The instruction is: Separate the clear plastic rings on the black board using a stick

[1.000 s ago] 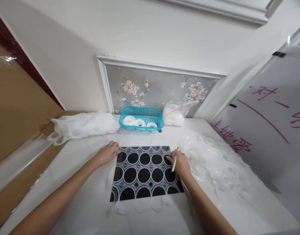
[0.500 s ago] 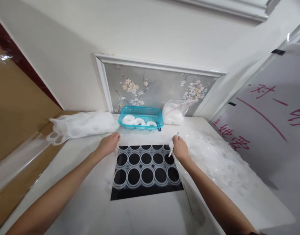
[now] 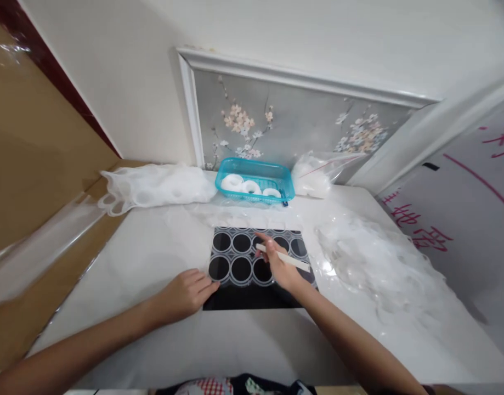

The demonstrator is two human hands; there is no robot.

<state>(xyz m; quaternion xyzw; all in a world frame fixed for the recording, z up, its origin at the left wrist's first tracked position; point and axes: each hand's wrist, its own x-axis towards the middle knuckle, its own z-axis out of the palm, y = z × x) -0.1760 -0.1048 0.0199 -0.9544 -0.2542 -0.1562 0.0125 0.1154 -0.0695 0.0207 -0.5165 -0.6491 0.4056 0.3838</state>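
Note:
A black sheet (image 3: 252,299) printed with rows of pale rings lies on the white table. At its left edge rests my left hand (image 3: 188,293), fingers stretched out and touching the clear-looking film or sheet there; it holds nothing. Over the sheet's right half, my right hand (image 3: 280,270) grips a slim white pen-like tool (image 3: 299,263) between thumb and fingers, its rear end pointing right. The tool's tip is too small to make out. My right hand covers some of the rings.
Behind the sheet stands a blue plastic basket (image 3: 290,189) with white rolls (image 3: 250,187). A zip bag (image 3: 313,178) sits beside it. White perforated film (image 3: 161,185) is piled at the back left, crumpled clear film (image 3: 379,258) on the right. A whiteboard (image 3: 474,208) borders the right side.
My left hand has come down nearer to the sheet's lower left edge. My right hand, with the white tool, has moved left over the rings. The view has tilted down.

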